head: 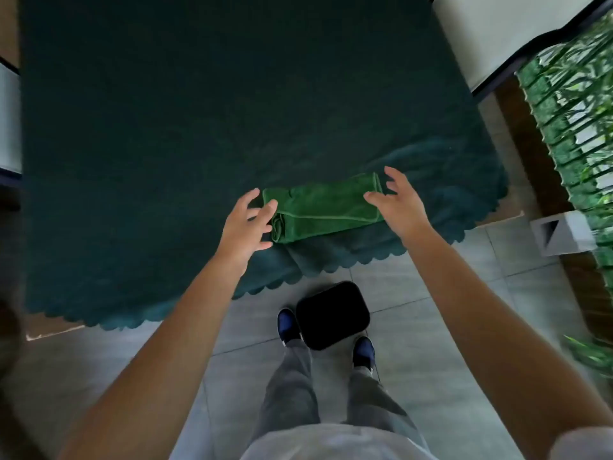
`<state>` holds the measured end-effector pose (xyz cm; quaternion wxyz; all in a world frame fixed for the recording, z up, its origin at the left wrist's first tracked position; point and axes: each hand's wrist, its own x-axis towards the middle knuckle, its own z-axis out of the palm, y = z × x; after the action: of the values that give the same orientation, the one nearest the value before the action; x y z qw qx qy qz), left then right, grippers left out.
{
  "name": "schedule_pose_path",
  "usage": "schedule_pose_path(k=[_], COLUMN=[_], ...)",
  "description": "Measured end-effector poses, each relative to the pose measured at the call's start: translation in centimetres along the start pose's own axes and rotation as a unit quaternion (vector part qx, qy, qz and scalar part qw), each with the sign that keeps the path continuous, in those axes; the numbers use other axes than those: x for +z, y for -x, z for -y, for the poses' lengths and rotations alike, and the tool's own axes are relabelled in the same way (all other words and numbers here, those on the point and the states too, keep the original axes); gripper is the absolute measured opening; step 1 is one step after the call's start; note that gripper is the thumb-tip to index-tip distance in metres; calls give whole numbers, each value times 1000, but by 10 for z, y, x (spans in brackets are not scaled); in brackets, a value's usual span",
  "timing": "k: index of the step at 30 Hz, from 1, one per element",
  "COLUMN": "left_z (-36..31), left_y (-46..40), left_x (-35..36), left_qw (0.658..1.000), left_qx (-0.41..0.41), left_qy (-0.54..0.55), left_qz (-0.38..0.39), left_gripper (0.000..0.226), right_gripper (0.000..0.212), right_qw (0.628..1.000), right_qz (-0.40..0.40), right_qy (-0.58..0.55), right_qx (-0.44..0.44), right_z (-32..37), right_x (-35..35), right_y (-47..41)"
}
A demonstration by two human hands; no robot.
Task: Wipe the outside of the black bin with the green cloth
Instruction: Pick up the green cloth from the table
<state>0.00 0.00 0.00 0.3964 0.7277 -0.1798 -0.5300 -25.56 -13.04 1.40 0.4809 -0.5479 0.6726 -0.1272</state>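
Folded green cloth (323, 207) on dark green scalloped tablecloth (199, 111)
Left hand (247, 224), right hand (396, 200) spread wide at cloth ends, holding nothing; black bin (331, 315) on grey tiled floor (431, 310) between feet

Both spread hands, left (247, 224) and right (399, 202), flank a folded green cloth (323, 209) on a dark green scalloped tablecloth (199, 127); a black rounded bin (332, 315) stands near, between the feet.

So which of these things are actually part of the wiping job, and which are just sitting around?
Part of the job:
- green cloth, folded on the table
- black bin, on the floor between the feet
- left hand and right hand, open at the cloth's ends

Just there:
- dark green tablecloth
- grey block on the floor
- leafy fence
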Motion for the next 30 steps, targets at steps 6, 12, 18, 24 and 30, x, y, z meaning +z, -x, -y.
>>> schedule_pose_path(k=[6, 12, 18, 24, 30], left_z=[10, 12, 5, 4, -3], left_y=[-10, -20, -30, -25, -26], left_x=[12, 21, 38, 53, 64], left_qw=[999, 998, 994, 937, 940], left_qx=[13, 30, 17, 102, 91], left_qy=[-29, -20, -94, -328, -324], left_qz=[-29, -55, -43, -63, -59], left_gripper=[78, 68, 76, 73, 74], right_gripper=[79, 86, 94, 88, 78], right_qw=[1000, 999, 998, 975, 943], right_qz=[7, -3, -28, -31, -68], right_qy=[-2, -1, 49, 213, 302], right_qx=[30, 49, 30, -52, -118], right_z=[2, -6, -12, -13, -20], right_x=[8, 16, 28, 38, 40], right_y=[-11, -21, -25, -19, -18])
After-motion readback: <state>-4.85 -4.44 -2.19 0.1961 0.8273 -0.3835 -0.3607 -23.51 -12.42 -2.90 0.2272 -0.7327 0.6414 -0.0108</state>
